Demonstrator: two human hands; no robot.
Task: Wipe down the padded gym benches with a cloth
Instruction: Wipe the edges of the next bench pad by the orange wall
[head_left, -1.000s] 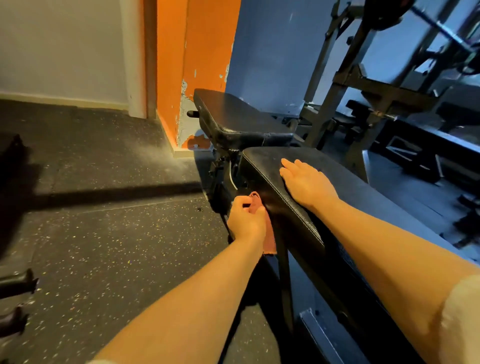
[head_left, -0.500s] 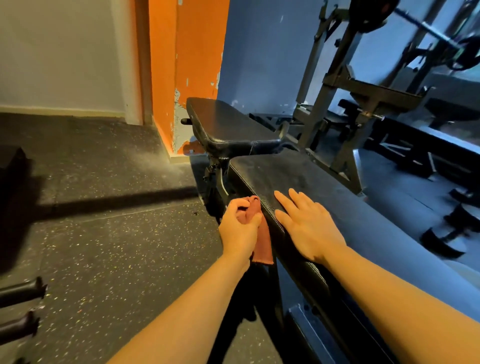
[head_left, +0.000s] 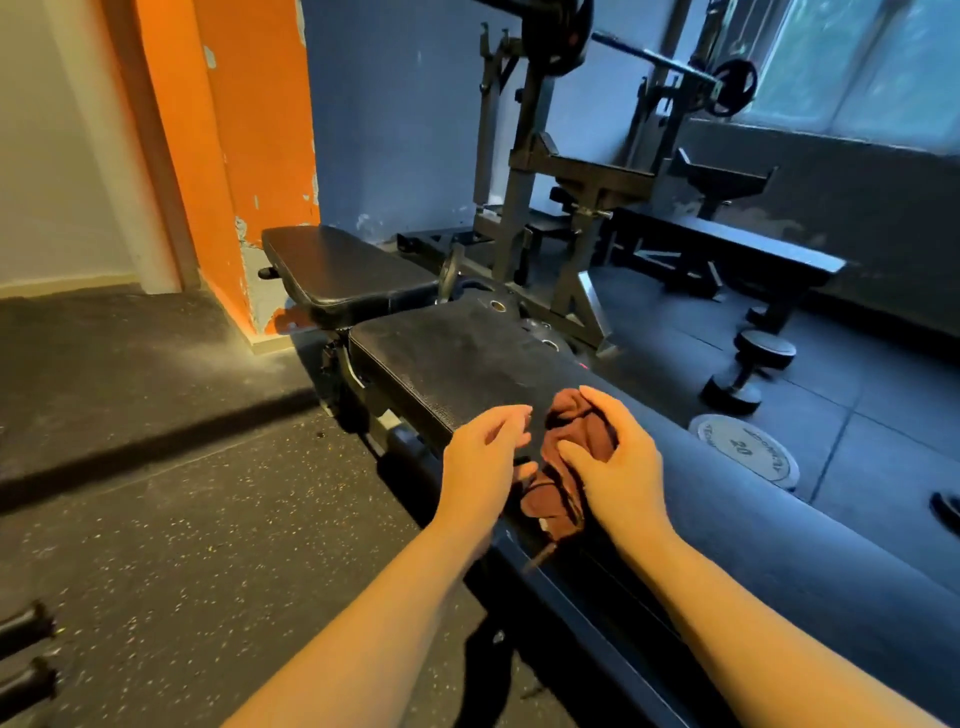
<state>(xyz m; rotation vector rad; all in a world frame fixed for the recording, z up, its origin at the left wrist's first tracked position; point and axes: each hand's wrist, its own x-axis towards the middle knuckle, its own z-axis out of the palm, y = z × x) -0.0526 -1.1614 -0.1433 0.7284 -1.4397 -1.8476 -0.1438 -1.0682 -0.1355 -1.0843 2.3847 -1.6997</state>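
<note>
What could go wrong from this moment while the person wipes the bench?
1. The cloth is bunched, with a part hanging over the bench edge. Only the right hand grips it, so it may slip to the floor.
2. Bunched like this, the cloth touches little of the pad, so the dusty-looking area ahead may be missed.
3. A dumbbell and a plate lie on the floor beside the bench; stepping around it could cause a trip.

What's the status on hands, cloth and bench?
Right hand grips brown cloth over the black bench pad. Left hand open beside the cloth. Pad ahead unobstructed.
</note>
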